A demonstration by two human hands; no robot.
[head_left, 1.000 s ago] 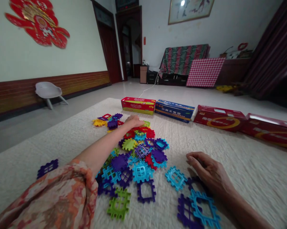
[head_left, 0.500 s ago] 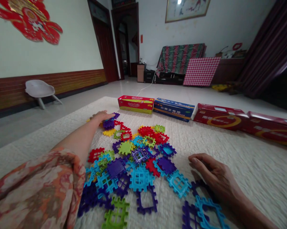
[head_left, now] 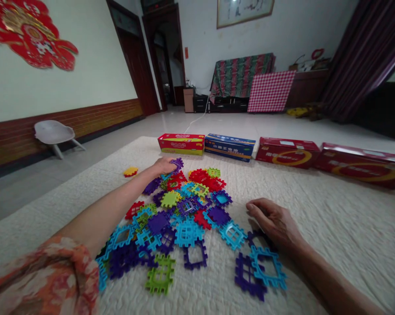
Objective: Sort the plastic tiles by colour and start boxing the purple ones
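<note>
My left hand (head_left: 164, 166) is at the far end of a heap of plastic interlocking building pieces, its fingers closed on a purple building piece (head_left: 177, 164). Under that hand, red and blue pieces partly show. The heap spreads toward me, with a lime piece (head_left: 170, 199), a light-blue window piece (head_left: 188, 232) and a purple square piece (head_left: 159, 223) among several others. To the right of it, my right hand (head_left: 274, 221) rests on the mat, fingers loosely bent, with nothing visible in it. Beside its wrist lie a light-blue frame (head_left: 255, 262) and a purple window piece (head_left: 246, 275).
Along the far side of the cream mat (head_left: 332, 218) stand a red-and-yellow box (head_left: 181, 144), a blue box (head_left: 229, 147) and two dark red boxes (head_left: 287, 152). One yellow piece (head_left: 131, 171) lies apart on the left. A white chair (head_left: 54, 132) stands by the wall.
My left hand has moved right with the purple piece, from the heap's far left edge to above the red pieces. A yellow piece is now uncovered there. My right hand stays resting.
</note>
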